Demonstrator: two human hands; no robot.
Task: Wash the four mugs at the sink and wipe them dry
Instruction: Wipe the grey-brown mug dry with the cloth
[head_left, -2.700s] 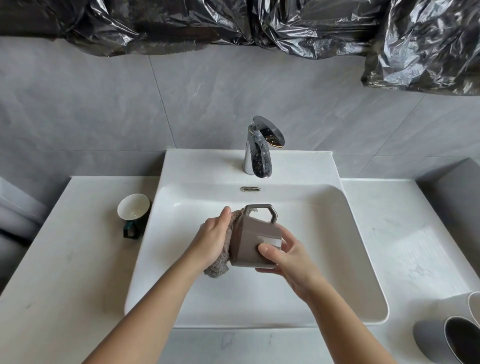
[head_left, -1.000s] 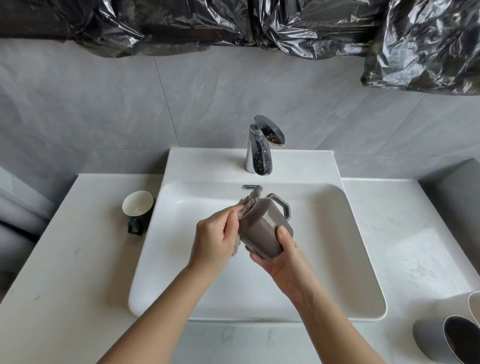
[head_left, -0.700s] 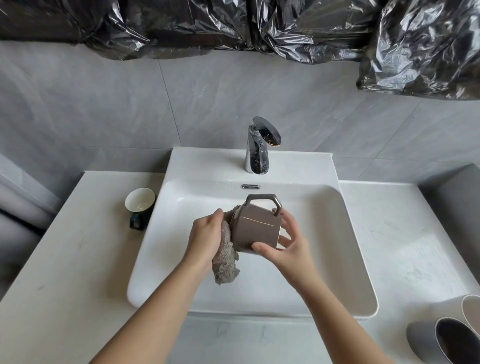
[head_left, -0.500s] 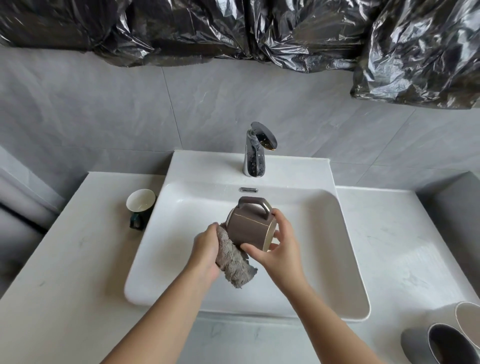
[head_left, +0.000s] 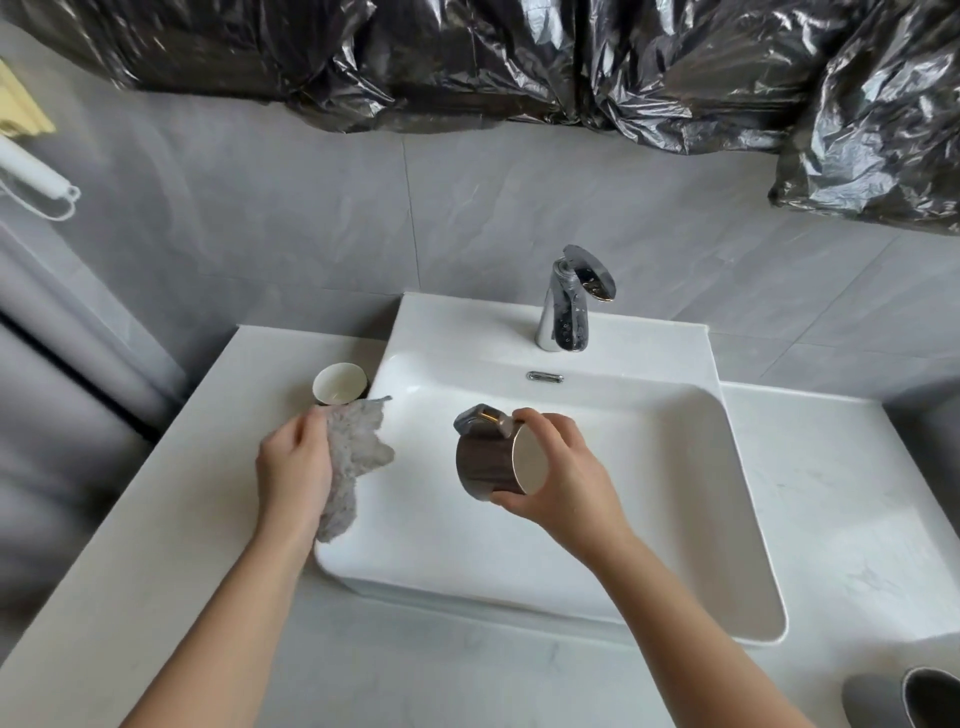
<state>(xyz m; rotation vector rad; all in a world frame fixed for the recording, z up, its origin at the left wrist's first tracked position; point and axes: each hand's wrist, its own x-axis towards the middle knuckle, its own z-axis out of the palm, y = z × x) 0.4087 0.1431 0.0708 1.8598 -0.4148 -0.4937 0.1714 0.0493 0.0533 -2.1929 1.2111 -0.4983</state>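
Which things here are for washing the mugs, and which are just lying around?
For the job: shiny brown mug, fluffy grey cloth, dark mug with white inside, grey mug, white sink, chrome tap.
Just lying about: crinkly black plastic sheeting.

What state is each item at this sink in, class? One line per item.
Brown mug: on its side, handle up, held over the sink by the right hand.
Cloth: crumpled, gripped by the left hand, apart from the mug.
Dark mug: upright on the counter.
Tap: no water running.
Grey mug: cut off by the frame's edge.
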